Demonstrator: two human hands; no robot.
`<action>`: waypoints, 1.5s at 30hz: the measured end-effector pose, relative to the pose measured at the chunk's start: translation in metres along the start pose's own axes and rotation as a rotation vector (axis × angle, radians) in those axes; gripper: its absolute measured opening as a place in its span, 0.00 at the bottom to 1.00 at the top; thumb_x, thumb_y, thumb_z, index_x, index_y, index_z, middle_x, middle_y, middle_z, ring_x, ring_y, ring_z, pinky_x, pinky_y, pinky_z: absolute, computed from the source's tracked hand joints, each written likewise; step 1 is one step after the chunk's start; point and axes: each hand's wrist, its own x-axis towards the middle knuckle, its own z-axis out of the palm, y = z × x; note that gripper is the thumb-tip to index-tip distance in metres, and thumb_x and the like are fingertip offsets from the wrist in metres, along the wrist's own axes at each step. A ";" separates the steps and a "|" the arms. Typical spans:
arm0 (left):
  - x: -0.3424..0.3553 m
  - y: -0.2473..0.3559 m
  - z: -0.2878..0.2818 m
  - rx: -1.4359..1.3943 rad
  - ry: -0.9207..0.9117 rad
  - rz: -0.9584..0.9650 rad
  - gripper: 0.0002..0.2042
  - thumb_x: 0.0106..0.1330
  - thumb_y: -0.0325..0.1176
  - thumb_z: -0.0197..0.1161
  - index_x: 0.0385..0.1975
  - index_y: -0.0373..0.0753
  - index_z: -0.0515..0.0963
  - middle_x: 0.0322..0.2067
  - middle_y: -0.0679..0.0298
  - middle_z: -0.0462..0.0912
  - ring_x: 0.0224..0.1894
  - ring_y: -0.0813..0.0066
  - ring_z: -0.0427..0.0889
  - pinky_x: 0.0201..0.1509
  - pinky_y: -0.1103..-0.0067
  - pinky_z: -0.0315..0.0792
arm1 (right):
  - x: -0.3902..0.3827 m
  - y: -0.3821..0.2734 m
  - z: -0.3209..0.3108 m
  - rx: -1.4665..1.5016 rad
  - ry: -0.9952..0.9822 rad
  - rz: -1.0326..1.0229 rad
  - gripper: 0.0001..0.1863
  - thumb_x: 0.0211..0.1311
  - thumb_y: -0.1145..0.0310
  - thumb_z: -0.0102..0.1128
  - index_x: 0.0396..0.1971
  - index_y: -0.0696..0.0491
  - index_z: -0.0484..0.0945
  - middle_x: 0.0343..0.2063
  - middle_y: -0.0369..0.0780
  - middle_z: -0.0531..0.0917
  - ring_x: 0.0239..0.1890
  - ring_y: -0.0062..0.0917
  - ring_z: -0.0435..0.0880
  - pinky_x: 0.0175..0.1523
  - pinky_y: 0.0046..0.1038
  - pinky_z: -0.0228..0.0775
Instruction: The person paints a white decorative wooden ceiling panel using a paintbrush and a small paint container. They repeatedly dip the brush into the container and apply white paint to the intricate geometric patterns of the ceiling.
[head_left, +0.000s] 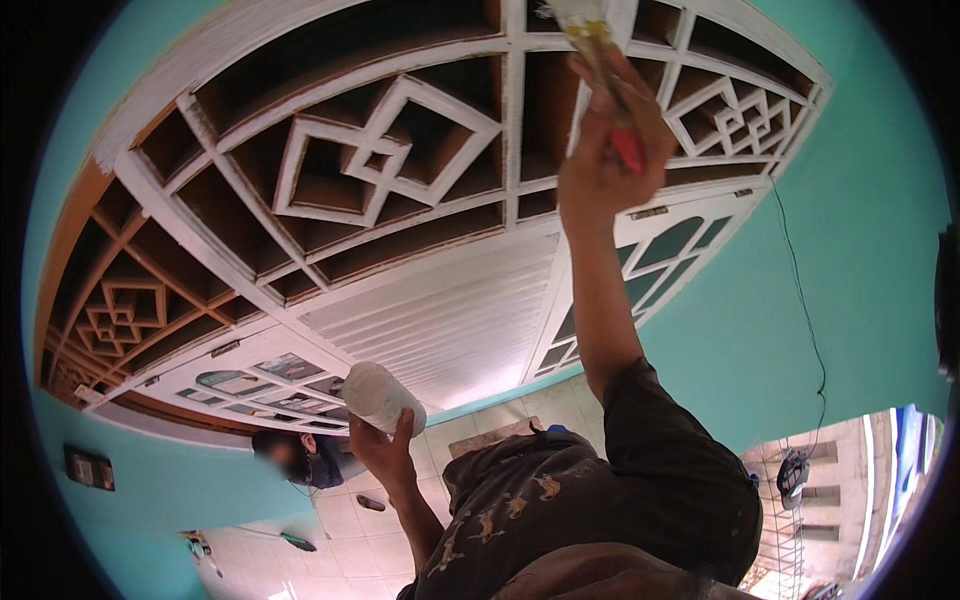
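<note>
My right hand (620, 130) grips a paintbrush with a red handle (628, 145), raised to the upper white wooden lattice frame (510, 120); the bristles (568, 15) are coated pale and sit at the top edge of the view, against or very near the frame. Lower down, my left hand (385, 440) holds a white cylindrical container (380, 390); its contents cannot be made out. The lattice has diamond patterns, white in the middle and right and bare brown wood (125, 300) at the left. Below it are white shutters and a slatted panel (430, 310).
A person (320, 460) is low on the left, by the turquoise wall (130, 440). Below me, the tiled floor (330, 550) holds a mat (480, 435), a sandal (370, 502) and a green-handled tool (298, 542). A cable (795, 270) hangs on the right wall near metal ladder-like bars (785, 530).
</note>
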 end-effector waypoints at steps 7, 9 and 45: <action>-0.006 0.013 -0.006 0.046 0.009 -0.031 0.29 0.49 0.22 0.72 0.55 0.30 0.71 0.46 0.58 0.80 0.50 0.69 0.78 0.59 0.71 0.70 | 0.015 -0.017 0.019 -0.091 0.043 -0.056 0.09 0.71 0.77 0.48 0.42 0.66 0.61 0.42 0.64 0.78 0.38 0.45 0.87 0.46 0.39 0.87; -0.008 0.017 -0.008 0.053 0.026 -0.033 0.29 0.49 0.23 0.72 0.54 0.30 0.72 0.46 0.57 0.80 0.50 0.69 0.78 0.58 0.71 0.70 | 0.011 -0.042 0.029 0.060 0.046 0.005 0.14 0.73 0.71 0.47 0.43 0.67 0.57 0.40 0.68 0.77 0.38 0.51 0.86 0.43 0.43 0.87; -0.037 0.015 -0.072 0.093 0.395 0.031 0.33 0.49 0.22 0.73 0.58 0.28 0.69 0.49 0.56 0.79 0.51 0.68 0.78 0.59 0.71 0.70 | -0.049 -0.178 0.226 0.497 0.033 0.251 0.07 0.60 0.76 0.67 0.35 0.57 0.77 0.40 0.43 0.81 0.36 0.23 0.78 0.39 0.22 0.70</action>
